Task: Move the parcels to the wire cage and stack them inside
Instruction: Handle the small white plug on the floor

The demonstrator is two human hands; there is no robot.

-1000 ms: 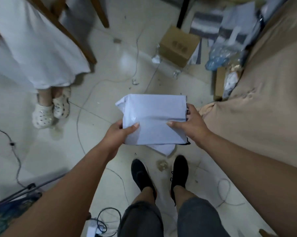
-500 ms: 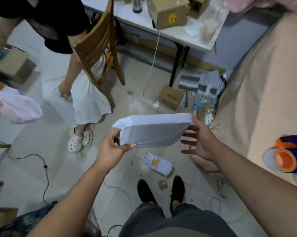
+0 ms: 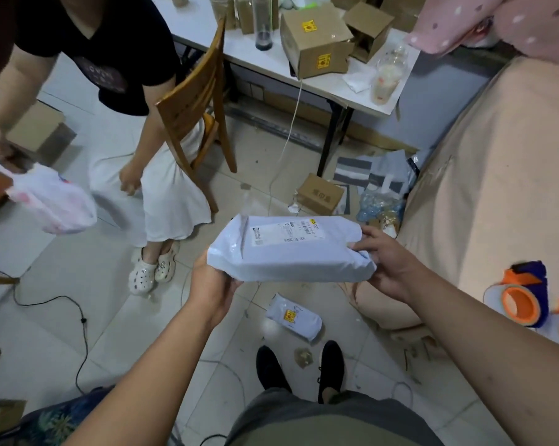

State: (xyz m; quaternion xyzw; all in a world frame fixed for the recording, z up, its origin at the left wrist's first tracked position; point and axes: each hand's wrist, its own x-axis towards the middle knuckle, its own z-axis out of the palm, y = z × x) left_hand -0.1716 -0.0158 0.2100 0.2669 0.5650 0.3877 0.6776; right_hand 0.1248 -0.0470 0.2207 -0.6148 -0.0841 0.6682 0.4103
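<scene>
- First, at 6 o'clock, a small parcel (image 3: 293, 317) with a yellow sticker lies on the floor (image 3: 136, 333) by the shoes (image 3: 271, 368).
- At centre, the left hand (image 3: 212, 284) grips the held parcel (image 3: 291, 252) at its 8 o'clock corner, fingers hidden beneath; the right hand (image 3: 388, 266) clamps its 3 o'clock end.
- It is a pale-blue mailer, level in mid-air, label (image 3: 284, 233) up, print unreadable.
- At 12 o'clock, the boxes (image 3: 317, 43) on the bench (image 3: 246, 56) are cut off.
</scene>
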